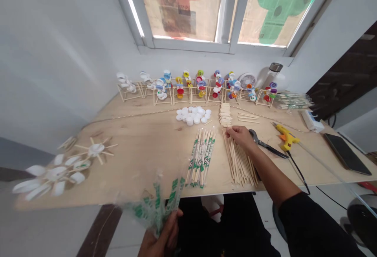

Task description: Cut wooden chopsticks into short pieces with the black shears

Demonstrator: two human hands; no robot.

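The left hand is closed on a bunch of green-printed wrappers, held off the near edge of the tabletop. The right hand rests curled on the far ends of the bare sticks; whether it grips one, I cannot tell. Wrapped sticks lie just left, scissors and a glue gun right, white caps beyond.

The scissors lie just right of your right hand, short sticks just beyond it. Left of it, past the wrapped chopsticks, the table is bare.
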